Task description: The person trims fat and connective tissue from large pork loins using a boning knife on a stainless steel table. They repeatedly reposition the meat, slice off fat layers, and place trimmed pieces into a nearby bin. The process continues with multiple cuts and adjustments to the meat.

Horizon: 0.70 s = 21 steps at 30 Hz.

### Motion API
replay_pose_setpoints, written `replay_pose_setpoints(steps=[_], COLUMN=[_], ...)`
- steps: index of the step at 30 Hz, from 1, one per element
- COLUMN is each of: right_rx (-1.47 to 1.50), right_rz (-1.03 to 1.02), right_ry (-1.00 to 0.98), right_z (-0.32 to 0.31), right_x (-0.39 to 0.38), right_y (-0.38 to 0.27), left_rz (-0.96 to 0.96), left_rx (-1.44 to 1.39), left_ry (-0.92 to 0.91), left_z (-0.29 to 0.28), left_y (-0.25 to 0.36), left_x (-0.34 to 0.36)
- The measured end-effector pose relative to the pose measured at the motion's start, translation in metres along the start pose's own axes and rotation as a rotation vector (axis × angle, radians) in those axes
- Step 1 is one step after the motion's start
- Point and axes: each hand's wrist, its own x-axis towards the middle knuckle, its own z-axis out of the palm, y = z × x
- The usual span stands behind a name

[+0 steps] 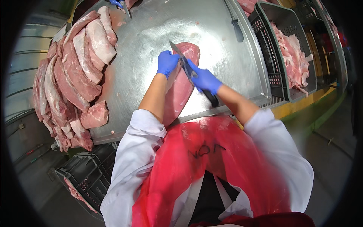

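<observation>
A long piece of pork loin (180,92) lies on the metal table in front of me, its near end close to my red apron. My right hand (207,80), in a blue glove, is closed round the black handle of a knife (182,61). The blade slants up and left across the meat's upper part. At the meat's left edge my left hand (167,63), also gloved in blue, is closed with its fingers curled against the loin, close to the blade. Its fingertips are partly hidden.
Many pork loins (72,75) are heaped on the left of the metal table (136,45). A second black-handled tool (237,30) lies at the upper right. Right of the table, a dark crate (269,64) holds trimmings; another crate (90,181) stands lower left. A co-worker's blue-gloved hand (116,3) holds a knife at the top.
</observation>
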Motion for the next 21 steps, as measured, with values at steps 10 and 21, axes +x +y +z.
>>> replay_pose_setpoints(steps=[10, 21], right_rx=[0.063, -0.025], right_rz=[-0.050, -0.069], right_ry=[-0.211, -0.211], right_z=[-0.003, 0.006], right_x=[-0.021, 0.000], right_y=[0.022, 0.005], left_rz=[0.030, 0.070], left_rx=[0.053, -0.129], left_ry=[0.094, 0.001], left_z=[-0.021, -0.052], left_y=[0.004, 0.033], left_x=[0.005, -0.022])
